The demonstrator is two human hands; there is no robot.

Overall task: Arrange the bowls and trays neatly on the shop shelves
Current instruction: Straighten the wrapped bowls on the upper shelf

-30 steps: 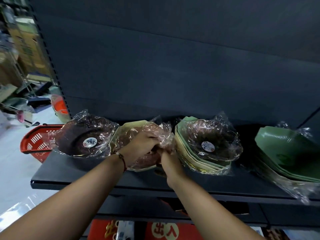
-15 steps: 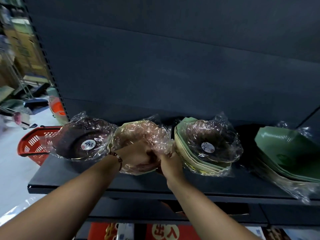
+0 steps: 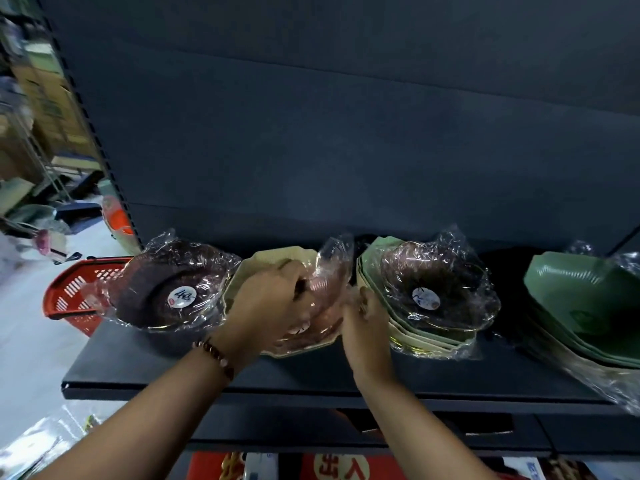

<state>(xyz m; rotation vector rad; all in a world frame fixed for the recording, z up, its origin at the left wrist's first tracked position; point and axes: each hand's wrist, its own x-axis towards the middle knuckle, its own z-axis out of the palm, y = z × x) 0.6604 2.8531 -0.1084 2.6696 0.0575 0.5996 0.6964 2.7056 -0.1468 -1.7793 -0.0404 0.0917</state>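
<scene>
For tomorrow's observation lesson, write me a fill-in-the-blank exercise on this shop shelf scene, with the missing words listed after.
1. Beside the shelf, on the floor, stands a shopping basket coloured ____.
2. The left hand and right hand both hold the ____ wrapped bowl of the row.
3. The left wrist wears a beaded ____.
4. The unwrapped-looking tray stack at far right is coloured ____.

Missing words: red; middle; bracelet; green

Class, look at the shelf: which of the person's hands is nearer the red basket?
Left. The left hand grips the wrapped middle bowl, closer to the red basket at the shelf's end; the right hand is farther away.
</scene>
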